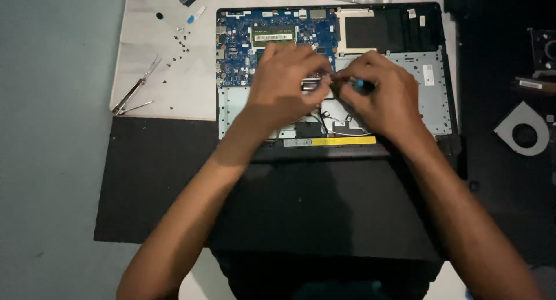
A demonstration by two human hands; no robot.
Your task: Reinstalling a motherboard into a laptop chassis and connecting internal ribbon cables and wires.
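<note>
Over the opened laptop's (431, 74) blue circuit board (243, 51), right hand (382, 97) fingers pinch a blue-tipped screwdriver (362, 84); left hand (284, 86) fingers curl, grip unclear.

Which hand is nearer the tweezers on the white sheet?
Left. The left hand is over the opened laptop's blue circuit board, on the side facing the tweezers. The right hand, gripping a blue-tipped screwdriver, sits beyond it, farther from them.

An opened laptop (333, 74), blue circuit board bared at upper centre, and a blue-tipped screwdriver (362, 84) lying across its middle
</note>
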